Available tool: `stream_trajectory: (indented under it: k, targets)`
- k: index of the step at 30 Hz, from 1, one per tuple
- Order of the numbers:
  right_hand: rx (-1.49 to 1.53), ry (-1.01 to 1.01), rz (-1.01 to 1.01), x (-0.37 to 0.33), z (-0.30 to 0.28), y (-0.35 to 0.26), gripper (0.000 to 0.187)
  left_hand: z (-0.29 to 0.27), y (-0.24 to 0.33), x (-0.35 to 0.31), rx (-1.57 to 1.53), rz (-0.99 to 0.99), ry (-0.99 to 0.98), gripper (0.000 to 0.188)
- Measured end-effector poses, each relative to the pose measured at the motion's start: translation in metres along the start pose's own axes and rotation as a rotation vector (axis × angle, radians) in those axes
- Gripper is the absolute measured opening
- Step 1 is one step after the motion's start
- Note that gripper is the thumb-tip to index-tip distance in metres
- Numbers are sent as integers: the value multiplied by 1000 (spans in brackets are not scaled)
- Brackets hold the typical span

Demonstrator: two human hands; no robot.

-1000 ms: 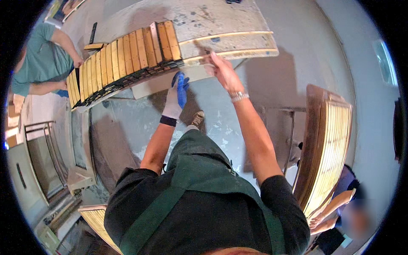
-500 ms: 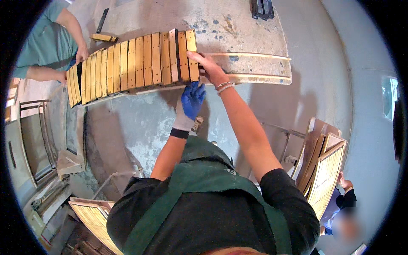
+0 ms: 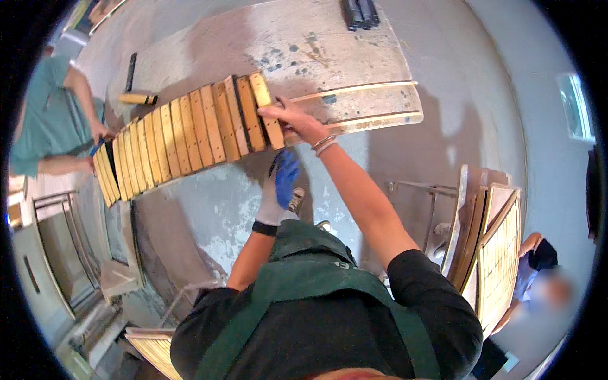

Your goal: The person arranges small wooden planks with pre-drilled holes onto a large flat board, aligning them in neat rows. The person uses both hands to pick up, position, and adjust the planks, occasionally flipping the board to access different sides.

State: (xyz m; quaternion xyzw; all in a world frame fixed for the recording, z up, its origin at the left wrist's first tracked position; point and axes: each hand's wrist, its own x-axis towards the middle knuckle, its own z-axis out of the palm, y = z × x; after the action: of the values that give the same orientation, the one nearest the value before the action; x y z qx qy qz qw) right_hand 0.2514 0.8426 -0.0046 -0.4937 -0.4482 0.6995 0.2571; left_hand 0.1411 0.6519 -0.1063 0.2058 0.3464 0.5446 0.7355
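Note:
A long row of yellow wooden slats, packed side by side with small dark holes in them, lies along the near edge of the table. My right hand is bare, with bracelets at the wrist. Its thumb presses on top of the end slat while its fingers curl out of sight beyond the far side. Just below that slat's near end is my left hand, in a white and blue glove. Its fingers point up toward the row, loosely extended; whether they touch it cannot be seen.
Two thin wooden strips extend right along the table. Across at the left, a co-worker's hands touch the row's other end. A loose slat, a black bar and black blocks lie farther back. Slatted panels stand at my right.
The view has shifted, so the row sits lower and more slanted. The end slat tilts more, and a wider dark gap shows beside it. My right hand stays on that slat.

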Motion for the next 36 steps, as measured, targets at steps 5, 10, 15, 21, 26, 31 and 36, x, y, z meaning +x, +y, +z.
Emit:
stream_trajectory:
  k: [5, 10, 15, 21, 26, 31, 36]
  targets:
    - [42, 18, -267, -14, 29, 2, 105, -18, 36, 4, 381, 119, -102, 45]
    - [229, -1, -299, -11, 61, -1, 123, -36, 54, 4, -152, -37, 255, 59]
    - [185, 121, -66, 32, 27, 45, 130, -4, 68, 9, -223, -200, 368, 65]
    - [504, -130, -114, -40, 5, 36, 95, -18, 68, 2, 49, -202, 102, 53]
    - [650, 236, -282, -186, -42, 80, 110, 82, 49, -28, 1354, -97, -412, 37]
    - [911, 499, -439, -375, -92, 101, 80, 180, 0, -56, 1135, 193, -690, 27]
    - [934, 1068, -469, -585, -110, 135, 58, 330, -95, -25, 1169, 363, -951, 43]
